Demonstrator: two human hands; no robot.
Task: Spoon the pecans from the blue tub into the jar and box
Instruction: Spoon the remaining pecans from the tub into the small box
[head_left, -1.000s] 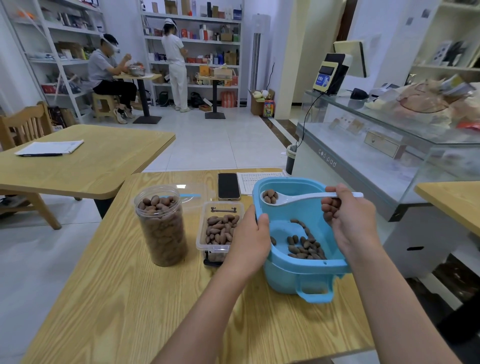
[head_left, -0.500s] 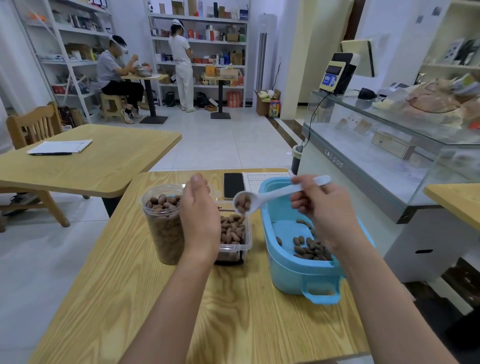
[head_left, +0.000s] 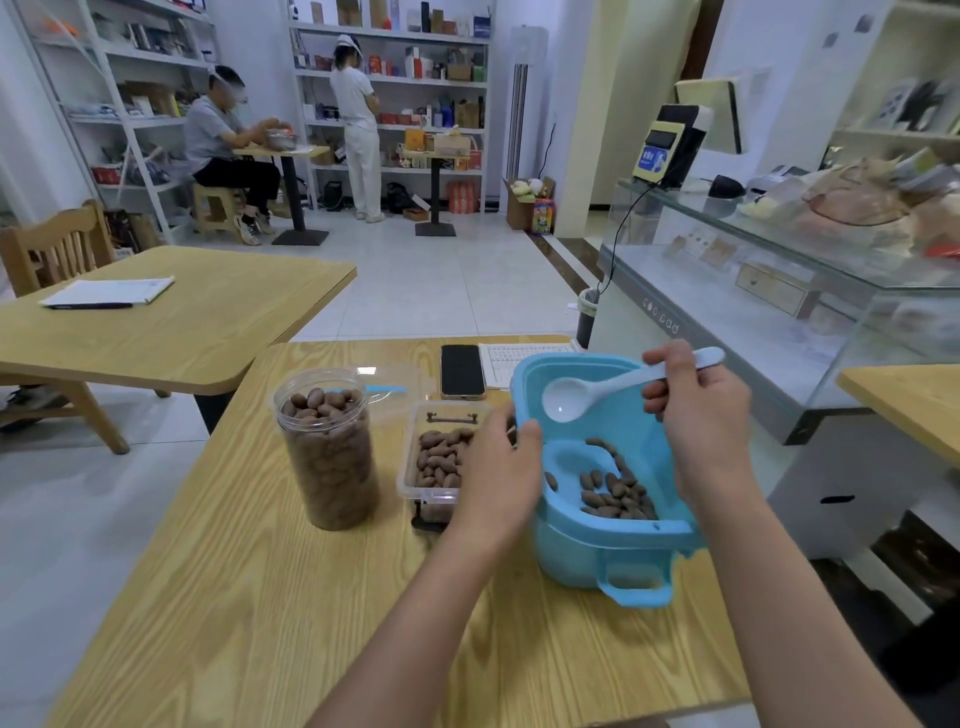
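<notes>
The blue tub (head_left: 582, 551) sits on the wooden table (head_left: 260, 597) with a small heap of pecans (head_left: 615, 496) in its bottom. My left hand (head_left: 498, 478) grips the tub's left rim, thumb inside. Above the tub, my right hand (head_left: 701, 415) holds a white spoon (head_left: 571, 397) by its handle; the bowl is empty. To the left stands a clear jar (head_left: 327, 452) filled with pecans. Between jar and tub lies a clear box (head_left: 436, 462) full of pecans, partly hidden by my left hand.
A black phone (head_left: 461, 370) and a printed sheet (head_left: 509, 358) lie behind the tub. A clear lid (head_left: 395, 387) rests behind the jar. A glass counter (head_left: 779, 291) stands to the right, another wooden table (head_left: 171, 322) to the left. Two people are at the far shelves.
The spoon carried pecans left over the box and now is back above the tub, empty. My left hand went from beside the jar to the tub's rim.
</notes>
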